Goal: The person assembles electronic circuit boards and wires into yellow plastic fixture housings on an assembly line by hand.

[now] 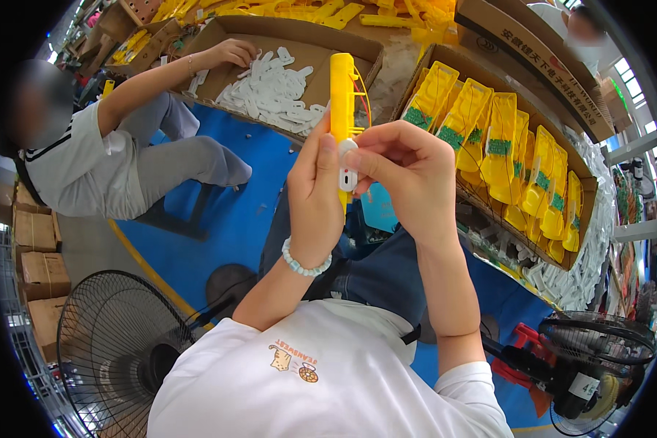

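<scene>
Centrally, both hands [365,182] pinch an upright yellow handle [341,95].

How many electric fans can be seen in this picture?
2. One black floor fan stands at the lower left, beside the person's left arm. One smaller fan is at the lower right. Others may be hidden outside the view.

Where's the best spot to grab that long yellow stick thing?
Probably the lower shaft of the yellow plastic handle, pinched from both sides. It stands upright and is slim there, which is how the left hand and right hand hold it now, with the white piece pressed on.
</scene>
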`<action>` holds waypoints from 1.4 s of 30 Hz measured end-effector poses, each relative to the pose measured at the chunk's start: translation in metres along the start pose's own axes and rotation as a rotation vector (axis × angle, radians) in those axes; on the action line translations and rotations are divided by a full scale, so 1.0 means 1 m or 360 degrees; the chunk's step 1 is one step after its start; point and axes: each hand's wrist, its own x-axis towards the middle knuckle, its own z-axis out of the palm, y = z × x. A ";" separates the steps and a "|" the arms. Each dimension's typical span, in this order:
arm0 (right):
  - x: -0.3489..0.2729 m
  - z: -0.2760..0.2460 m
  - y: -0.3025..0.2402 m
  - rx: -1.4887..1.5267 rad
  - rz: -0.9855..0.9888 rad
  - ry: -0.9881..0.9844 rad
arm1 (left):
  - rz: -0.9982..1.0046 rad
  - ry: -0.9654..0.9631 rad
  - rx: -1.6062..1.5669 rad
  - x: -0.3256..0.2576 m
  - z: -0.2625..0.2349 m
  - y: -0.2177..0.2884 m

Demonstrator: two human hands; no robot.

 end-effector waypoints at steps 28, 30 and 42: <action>-0.112 -0.065 -0.032 -0.1484 -0.0598 0.0954 | 0.0013 -0.0615 -0.0683 -0.036 0.048 -0.026; -0.121 -0.090 -0.047 -0.1779 -0.0669 0.1320 | 0.0065 -0.0676 -0.0651 -0.033 0.042 -0.024; -0.070 -0.186 -0.090 -0.2484 -0.0564 0.1462 | -0.0231 -0.0297 -0.0477 -0.023 0.009 -0.054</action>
